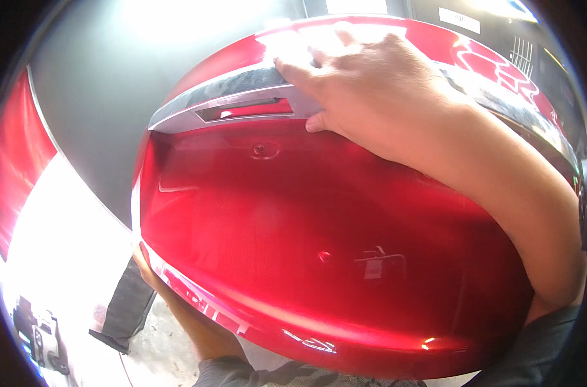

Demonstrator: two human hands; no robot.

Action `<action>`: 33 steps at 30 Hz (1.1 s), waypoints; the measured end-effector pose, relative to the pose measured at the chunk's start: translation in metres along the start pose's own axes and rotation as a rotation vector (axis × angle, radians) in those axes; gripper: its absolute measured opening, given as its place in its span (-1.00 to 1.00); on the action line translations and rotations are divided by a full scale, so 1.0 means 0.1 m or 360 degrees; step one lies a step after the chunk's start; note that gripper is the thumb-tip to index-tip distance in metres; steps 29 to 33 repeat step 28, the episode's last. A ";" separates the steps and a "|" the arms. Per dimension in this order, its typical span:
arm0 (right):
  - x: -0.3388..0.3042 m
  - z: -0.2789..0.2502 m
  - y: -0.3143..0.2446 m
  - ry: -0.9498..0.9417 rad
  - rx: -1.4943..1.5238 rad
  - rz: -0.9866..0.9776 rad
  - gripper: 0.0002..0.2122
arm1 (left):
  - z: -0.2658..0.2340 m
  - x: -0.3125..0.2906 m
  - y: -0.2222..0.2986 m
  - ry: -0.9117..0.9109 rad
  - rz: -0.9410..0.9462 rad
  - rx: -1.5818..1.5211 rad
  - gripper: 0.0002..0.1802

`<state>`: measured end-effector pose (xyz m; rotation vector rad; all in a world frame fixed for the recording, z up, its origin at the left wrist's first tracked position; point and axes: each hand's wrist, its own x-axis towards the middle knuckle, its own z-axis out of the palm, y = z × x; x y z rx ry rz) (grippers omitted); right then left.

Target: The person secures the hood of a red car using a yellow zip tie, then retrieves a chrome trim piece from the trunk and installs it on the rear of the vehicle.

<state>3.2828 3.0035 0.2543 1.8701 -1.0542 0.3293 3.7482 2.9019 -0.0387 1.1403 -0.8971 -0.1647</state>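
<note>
A glossy red car trunk lid (261,213) fills the middle of the view. Across its upper part runs a grey and silver trim strip (226,87) with a rectangular opening that shows red beneath. My right hand (364,77) reaches over from the right and grips the lid at this strip, fingers over the top and thumb below; glare washes out some fingertips. At the lid's left edge, my left hand (142,261) supports it, its fingers mostly hidden behind the edge. A small round hole (261,149) shows in the panel below the strip.
Another red panel (22,168) stands at the far left beside a bright white surface (68,226). A dark upright piece (124,303) is near my left forearm, above a grey floor (158,335). A blurred device (42,335) sits at lower left. Dark grey wall (113,97) behind.
</note>
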 end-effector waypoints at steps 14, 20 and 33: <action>0.09 -0.09 -0.19 -0.0361 -0.0150 0.0188 -0.32 | 0.20 -0.32 0.90 -0.0026 -0.0819 -0.1175 -0.43; 0.22 -0.06 -0.34 -0.0196 -0.0293 0.0146 -0.23 | -0.02 -0.08 0.60 -0.0805 -0.0841 -0.1690 -0.27; 0.25 -0.03 -0.59 -0.0129 -0.0277 0.0247 -0.24 | 0.27 -0.03 0.59 -0.1105 -0.0816 -0.1480 -0.19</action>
